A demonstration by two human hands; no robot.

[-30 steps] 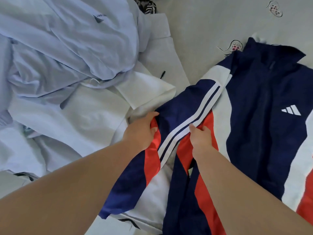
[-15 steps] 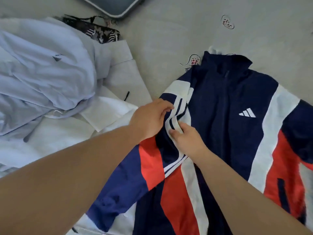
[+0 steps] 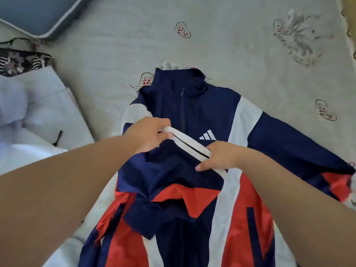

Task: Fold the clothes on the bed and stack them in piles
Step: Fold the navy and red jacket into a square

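Note:
A navy, red and white track jacket [image 3: 194,112] lies front up on the bed, collar away from me, zip closed. Its left sleeve [image 3: 173,166] is folded across the chest. My left hand [image 3: 148,136] grips the upper end of that sleeve's white striped edge. My right hand [image 3: 219,157] pinches the same striped edge lower down, just below the white logo [image 3: 207,135]. The jacket's right sleeve [image 3: 300,151] still lies spread out to the right.
White and pale blue clothes [image 3: 38,120] lie heaped at the left. A black-and-white patterned garment [image 3: 19,61] sits behind them. A blue-grey cushion [image 3: 36,14] fills the top left corner. The grey bedspread [image 3: 231,45] with small heart motifs stretches beyond the jacket.
Both hands have carried the striped sleeve rightward, from beside the jacket onto its chest. The view has shifted so the jacket is now centred.

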